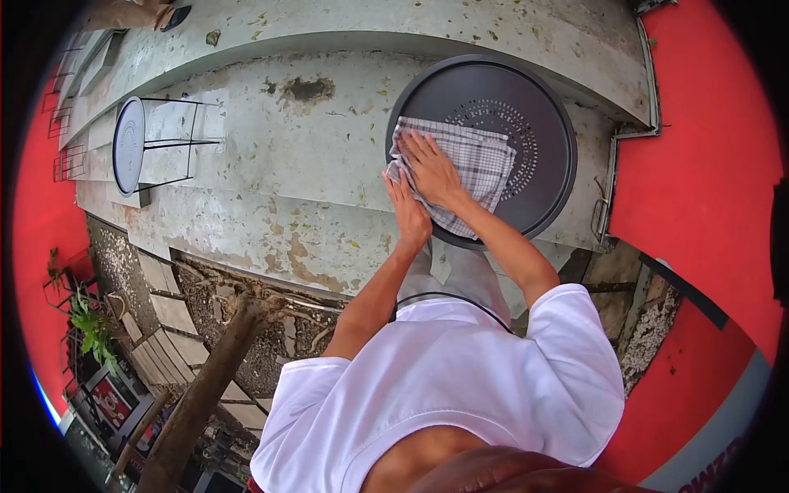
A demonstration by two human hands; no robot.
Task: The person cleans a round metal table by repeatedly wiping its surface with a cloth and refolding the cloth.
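Note:
A round dark table (552, 107) with a raised rim and rings of small perforations stands in front of me. Spread over its near-left part is a checked grey-and-white cloth (481, 160), bunched at its left corner. My right hand (433, 171) lies flat on the cloth with its fingers stretched out. Just left of it, my left hand (410, 214) reaches the table's near-left rim, its extended fingers touching the cloth's bunched edge. Part of the left hand's contact with the cloth and rim is hard to make out.
Another round-topped table (129, 146) with thin black legs stands to the left on the concrete terrace (246, 140). Steps run behind it. A red wall (699, 164) rises on the right. A tree trunk (201, 386) and stepping slabs (174, 314) lie below left. A person's foot (176, 18) shows top left.

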